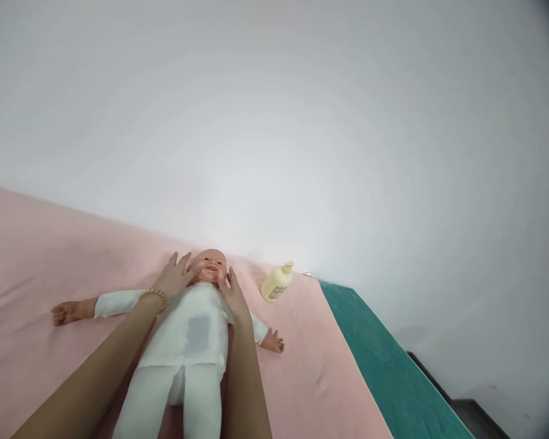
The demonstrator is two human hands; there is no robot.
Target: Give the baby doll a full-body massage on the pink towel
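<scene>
A baby doll [196, 329] in white clothes lies on its back, arms spread to both sides, with a grey patch on its front. My left hand [174, 277], a beaded bracelet on its wrist, is at the doll's cheek on the left of its face, fingers spread. On the other side, my right hand [231, 291] rests by the cheek and jaw with its fingers apart. The doll's face [211, 263] shows between both hands. Neither hand is closed round anything.
A pale yellow pump bottle [277, 282] stands to the right of the doll's head. Beneath lies a pink cloth [311, 366], with a green surface [388, 360] along its right side. A white wall [274, 122] rises behind, and dark edges show at the lower right.
</scene>
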